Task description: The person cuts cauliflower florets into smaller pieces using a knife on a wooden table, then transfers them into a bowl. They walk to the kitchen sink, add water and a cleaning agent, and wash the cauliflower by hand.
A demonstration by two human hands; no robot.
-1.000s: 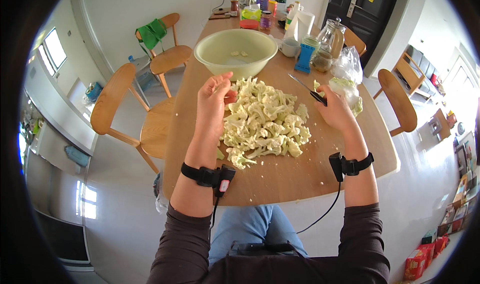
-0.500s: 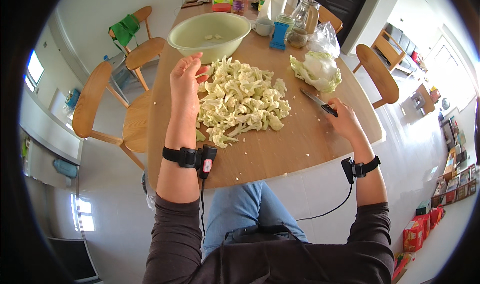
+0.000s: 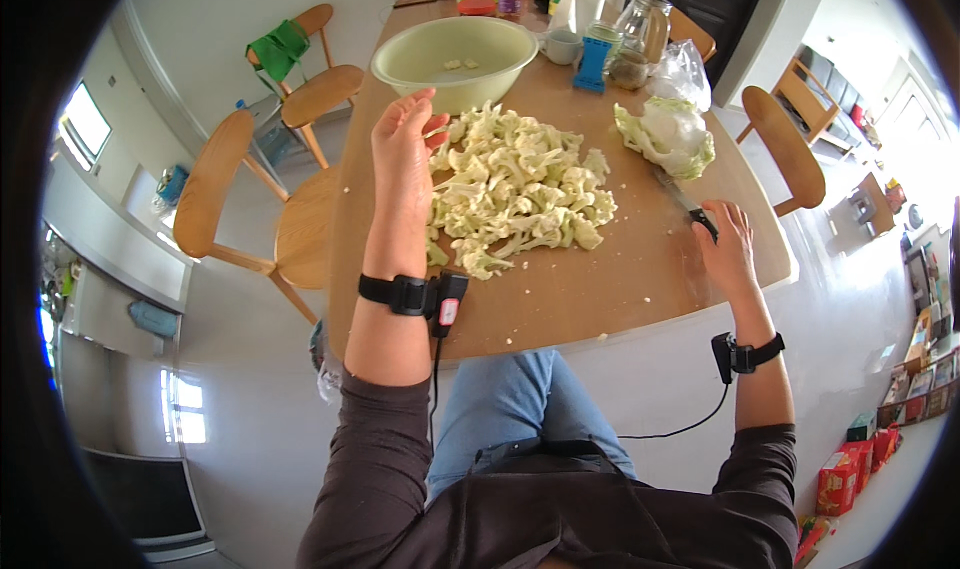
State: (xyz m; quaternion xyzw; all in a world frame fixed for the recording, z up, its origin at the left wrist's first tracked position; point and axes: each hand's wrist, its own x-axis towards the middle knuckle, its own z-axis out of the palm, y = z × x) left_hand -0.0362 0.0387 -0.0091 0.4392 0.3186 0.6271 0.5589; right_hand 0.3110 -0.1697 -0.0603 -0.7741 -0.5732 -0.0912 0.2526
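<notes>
A heap of cut cauliflower florets (image 3: 525,184) covers the middle of the wooden table. My left hand (image 3: 403,144) hovers at its left edge, just before the bowl, fingers loosely curled and apart with nothing visible in them. A pale green bowl (image 3: 455,94) stands behind the heap, with a few small white pieces inside. To the right, my right hand (image 3: 728,237) is beside the black handle of a knife (image 3: 684,201), its fingers stretched out and apart. The knife lies on the table, blade pointing towards a leafy, pale green and white vegetable piece (image 3: 668,137).
Behind the bowl and leaves are a blue packet (image 3: 592,66), a white cup (image 3: 561,47), a glass jug (image 3: 640,24), a clear plastic bag (image 3: 684,74) and several jars. Wooden chairs (image 3: 220,184) flank the table (image 3: 560,304). Small crumbs dot its near edge.
The view has shifted, so everything sits farther right. My right hand's fingers have loosened from the knife handle and stretched out. My left hand keeps its place by the heap.
</notes>
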